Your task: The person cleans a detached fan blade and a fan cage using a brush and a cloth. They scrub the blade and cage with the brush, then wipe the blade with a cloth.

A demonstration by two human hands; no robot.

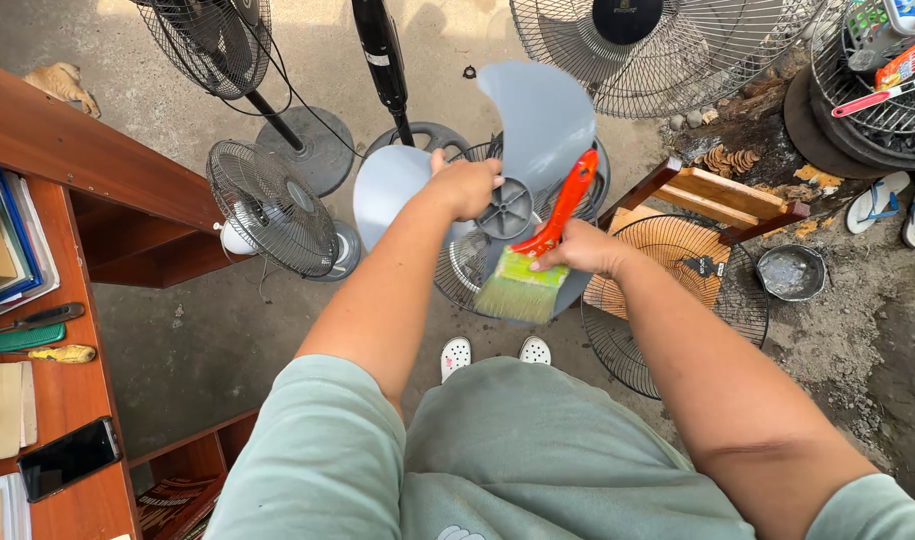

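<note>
A: Now, where is the blade?

B: Blade (537, 130), pale grey, held in the air above the floor (227, 350), over a fan grille (467, 265). Left hand (467, 185) grips it by the hub (505, 208), fingers clamped on the rim of the hub.

A: Right hand?

B: Right hand (582, 248) holds a brush (537, 260), fingers closed on the orange handle; pale bristles lie against the lower blade.

A: Surroundings?

B: Small fan (272, 210) stands on the floor just beside the wooden table (72, 400). Phone (69, 458) lies at the table's near edge, screwdriver (62, 353) farther in. Second grille (677, 300) lies on the floor right of the person, near a wooden stool (722, 195).
</note>
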